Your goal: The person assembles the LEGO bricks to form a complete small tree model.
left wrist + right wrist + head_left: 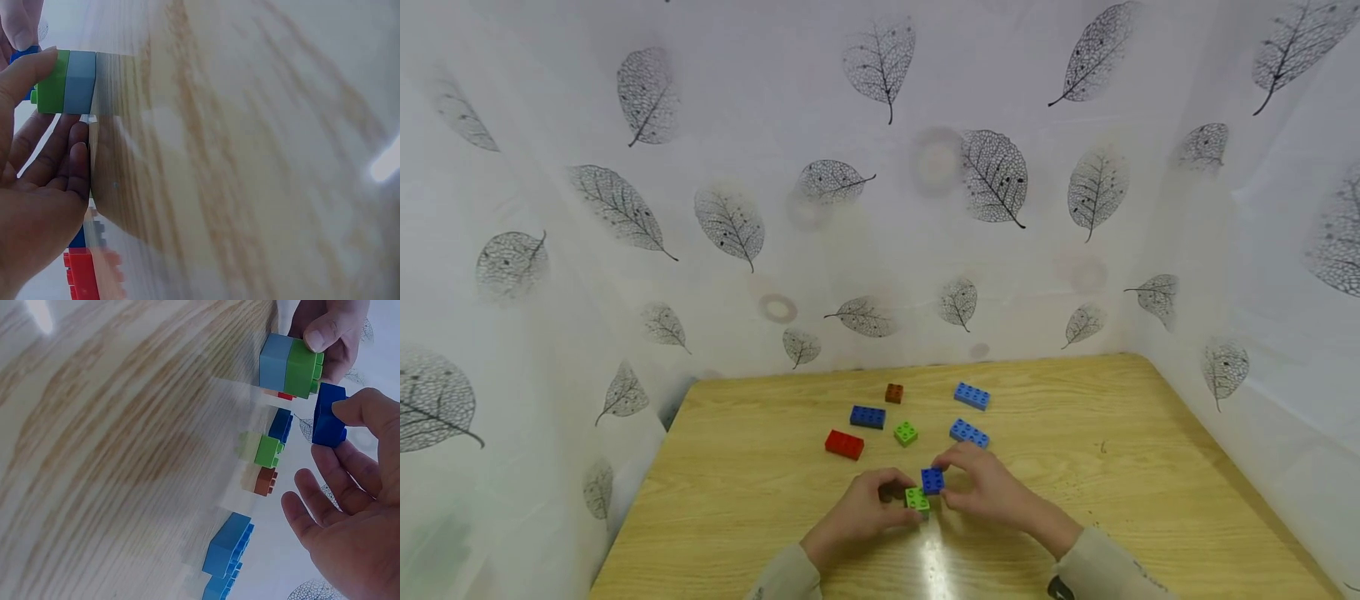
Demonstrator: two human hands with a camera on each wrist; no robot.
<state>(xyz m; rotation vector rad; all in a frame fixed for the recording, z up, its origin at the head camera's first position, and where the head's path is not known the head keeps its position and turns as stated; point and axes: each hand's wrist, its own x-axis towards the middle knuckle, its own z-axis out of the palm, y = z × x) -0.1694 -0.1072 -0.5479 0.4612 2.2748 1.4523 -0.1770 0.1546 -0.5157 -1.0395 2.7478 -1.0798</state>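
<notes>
Now, blue brick [327, 419] pinched between right fingers [337, 481], left fingers [51, 150] gripping green brick [52, 90] (alongside)

The left hand [867, 510] grips a green brick [917, 499]. Close by, the right hand [992, 490] pinches a blue brick [932, 481] (four studs on top).

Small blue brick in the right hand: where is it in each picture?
Head: blue brick, low, just right of middle.
Left wrist: blue brick, upper left, partly hidden.
Right wrist: blue brick, right of middle, slightly high.
Landmark in all three: the green brick in the left hand.
</notes>
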